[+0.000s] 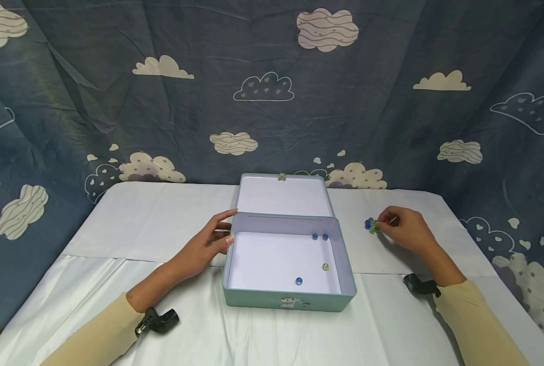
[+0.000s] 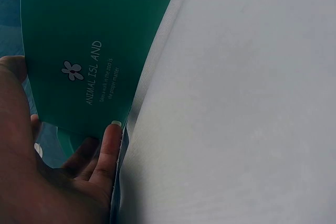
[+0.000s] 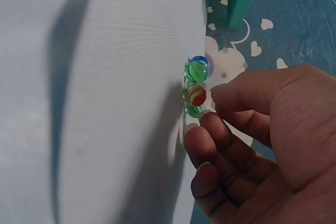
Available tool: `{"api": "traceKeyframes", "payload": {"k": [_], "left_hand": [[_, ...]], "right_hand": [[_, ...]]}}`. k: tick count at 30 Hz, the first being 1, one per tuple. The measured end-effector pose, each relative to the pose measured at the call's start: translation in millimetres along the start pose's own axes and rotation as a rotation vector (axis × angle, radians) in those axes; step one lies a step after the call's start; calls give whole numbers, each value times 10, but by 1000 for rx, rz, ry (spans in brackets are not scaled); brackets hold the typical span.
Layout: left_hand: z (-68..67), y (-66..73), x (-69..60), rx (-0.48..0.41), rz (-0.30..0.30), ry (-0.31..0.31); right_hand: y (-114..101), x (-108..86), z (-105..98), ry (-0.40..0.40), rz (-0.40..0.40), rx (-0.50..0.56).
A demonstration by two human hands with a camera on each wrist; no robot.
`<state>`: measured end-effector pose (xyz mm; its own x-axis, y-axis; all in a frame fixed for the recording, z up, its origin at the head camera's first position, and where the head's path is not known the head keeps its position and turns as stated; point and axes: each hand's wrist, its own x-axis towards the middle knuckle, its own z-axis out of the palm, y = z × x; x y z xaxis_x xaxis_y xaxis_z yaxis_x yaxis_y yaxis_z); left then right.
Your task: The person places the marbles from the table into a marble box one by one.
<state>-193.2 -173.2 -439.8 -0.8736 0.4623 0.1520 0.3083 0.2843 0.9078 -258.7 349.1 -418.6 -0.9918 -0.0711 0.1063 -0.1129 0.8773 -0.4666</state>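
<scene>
My left hand [image 1: 204, 249] rests against the left wall of a green tin box [image 1: 281, 299], thumb at its rim and fingers along the outside. The left wrist view shows the wall's "ANIMAL ISLAND" print [image 2: 93, 72]. Several marbles lie inside the box, among them a blue marble [image 1: 299, 280] and a yellow-green marble [image 1: 325, 266]. Right of the box, my right hand [image 1: 404, 227] bends its fingers at a small cluster of marbles [image 1: 371, 225]. Close to those fingertips is a red-and-yellow marble [image 3: 197, 96], beside a green marble [image 3: 196, 72]; whether it is pinched is unclear.
The hinged lid [image 1: 283, 195] stands raised behind the box, a metal clasp [image 1: 281, 177] on its far edge. A white cloth [image 1: 162, 203] covers the table. Behind it hangs a dark blue curtain [image 1: 199, 117] with cloud prints.
</scene>
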Motion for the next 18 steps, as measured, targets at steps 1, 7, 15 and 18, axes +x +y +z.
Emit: {"api": "traceKeyframes", "payload": {"k": [1,7,15,18], "left_hand": [[0,1,0,-1,0,0],[-2,4,4,5,6,1],[1,7,1,1,7,-1],[3,-2,-3,2,7,-1]], "right_hand": [[9,2,9,1,-2,-5],[37,9,38,3,-3,-24],[54,15,32,-26,3,-52],[52,15,26,-39,3,-54]]}}
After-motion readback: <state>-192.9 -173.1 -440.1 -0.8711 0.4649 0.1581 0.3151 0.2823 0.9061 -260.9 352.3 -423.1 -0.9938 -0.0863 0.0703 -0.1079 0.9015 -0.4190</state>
